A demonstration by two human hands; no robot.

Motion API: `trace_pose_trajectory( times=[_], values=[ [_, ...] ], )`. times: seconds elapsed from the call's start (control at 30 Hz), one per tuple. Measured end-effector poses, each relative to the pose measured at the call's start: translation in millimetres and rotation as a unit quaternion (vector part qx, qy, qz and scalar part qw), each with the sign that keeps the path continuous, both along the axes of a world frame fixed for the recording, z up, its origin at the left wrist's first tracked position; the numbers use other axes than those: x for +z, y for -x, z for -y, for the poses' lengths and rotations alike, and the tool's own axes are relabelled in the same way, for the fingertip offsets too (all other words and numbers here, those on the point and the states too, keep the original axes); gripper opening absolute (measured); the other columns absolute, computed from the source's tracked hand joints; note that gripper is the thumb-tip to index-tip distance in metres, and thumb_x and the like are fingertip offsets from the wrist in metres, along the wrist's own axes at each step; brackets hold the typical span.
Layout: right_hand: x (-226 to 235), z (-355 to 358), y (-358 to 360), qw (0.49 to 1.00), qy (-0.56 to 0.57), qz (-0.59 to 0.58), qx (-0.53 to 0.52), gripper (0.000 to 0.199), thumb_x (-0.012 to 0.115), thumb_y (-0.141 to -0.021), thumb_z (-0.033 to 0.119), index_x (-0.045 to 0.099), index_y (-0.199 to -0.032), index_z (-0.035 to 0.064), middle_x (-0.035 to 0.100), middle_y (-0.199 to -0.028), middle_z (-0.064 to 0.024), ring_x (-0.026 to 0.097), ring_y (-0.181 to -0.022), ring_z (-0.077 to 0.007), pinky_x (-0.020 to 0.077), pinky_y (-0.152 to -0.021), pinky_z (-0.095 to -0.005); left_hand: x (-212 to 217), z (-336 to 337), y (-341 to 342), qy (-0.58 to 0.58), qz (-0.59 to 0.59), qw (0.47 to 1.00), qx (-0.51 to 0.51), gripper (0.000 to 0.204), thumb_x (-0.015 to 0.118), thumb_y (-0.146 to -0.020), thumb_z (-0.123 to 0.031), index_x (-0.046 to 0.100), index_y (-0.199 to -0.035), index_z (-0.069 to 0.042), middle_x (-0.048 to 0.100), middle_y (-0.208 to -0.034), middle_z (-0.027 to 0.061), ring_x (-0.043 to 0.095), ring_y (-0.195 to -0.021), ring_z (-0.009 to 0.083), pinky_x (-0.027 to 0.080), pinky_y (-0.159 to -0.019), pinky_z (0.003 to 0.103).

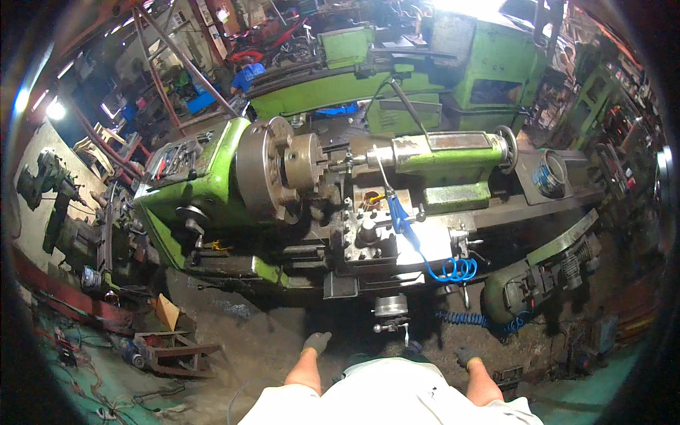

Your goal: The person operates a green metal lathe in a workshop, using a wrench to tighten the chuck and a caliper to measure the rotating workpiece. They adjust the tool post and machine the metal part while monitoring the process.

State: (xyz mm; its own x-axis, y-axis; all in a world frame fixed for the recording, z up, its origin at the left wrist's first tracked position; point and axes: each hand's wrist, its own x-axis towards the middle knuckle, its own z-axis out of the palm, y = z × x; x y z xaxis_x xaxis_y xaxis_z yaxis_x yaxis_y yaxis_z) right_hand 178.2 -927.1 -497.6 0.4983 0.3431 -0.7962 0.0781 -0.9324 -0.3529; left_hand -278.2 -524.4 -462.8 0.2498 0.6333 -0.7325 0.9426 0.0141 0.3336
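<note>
In front of a green metal lathe (191, 177), both my arms hang low and apart. My left hand (318, 343), in a grey glove, is below the lathe's front with its fingers loosely stretched out and holds nothing. On the other side, my right hand (467, 356), also gloved, has loose fingers and nothing visible in it; the handwheel (391, 327) is between the hands. A large chuck (263, 170) grips a round metal piece (302, 161), facing the tailstock (453, 156). A blue air gun (400, 212) with a coiled hose lies on the carriage (365, 248).
Tools lie on the headstock top (177, 159). A bucket (549, 177) stands at the lathe's right end. Low at right is a green motor unit (506, 294); at lower left stands a rusty metal frame (180, 354). Another green lathe (340, 92) is behind.
</note>
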Motion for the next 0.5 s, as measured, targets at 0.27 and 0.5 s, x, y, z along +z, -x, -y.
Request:
trace_pose_trajectory(
  times=[0.27, 0.5],
  values=[
    [-6.9, 2.8, -1.2, 0.998, 0.022, 0.050, 0.034, 0.048, 0.060, -0.092, 0.041, 0.071, -0.122, 0.0044, 0.073, -0.088, -0.0136, 0.068, -0.068, -0.0232, 0.0533, -0.065, -0.0405, 4.4, -7.0, -4.2, -0.022, 0.023, 0.999, 0.013, 0.065, 0.048, -0.095, -0.058, 0.069, -0.129, -0.006, 0.063, -0.137, 0.0237, 0.058, -0.130, 0.0427, 0.045, -0.108, 0.048],
    [4.3, 15.0, 7.6, 0.977, -0.010, 0.169, 0.130, 0.051, 0.066, -0.090, 0.047, 0.074, -0.118, 0.0046, 0.075, -0.089, -0.0166, 0.070, -0.072, -0.0240, 0.0551, -0.070, -0.0404, -19.1, -52.1, 14.6, -0.069, 0.045, 0.988, 0.133, 0.055, 0.050, -0.097, -0.051, 0.066, -0.129, -0.009, 0.066, -0.131, 0.0216, 0.066, -0.113, 0.0390, 0.051, -0.095, 0.050]
  ],
)
